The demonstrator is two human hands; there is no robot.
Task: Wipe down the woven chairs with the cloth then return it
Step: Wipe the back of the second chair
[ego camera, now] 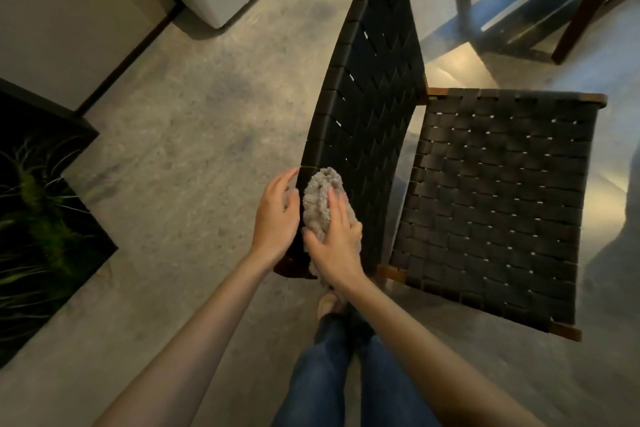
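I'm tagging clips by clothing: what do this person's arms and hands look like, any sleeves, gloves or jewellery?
No sleeve shows on either arm. The left hand and right hand are ungloved, with no watch, bracelet or ring visible.
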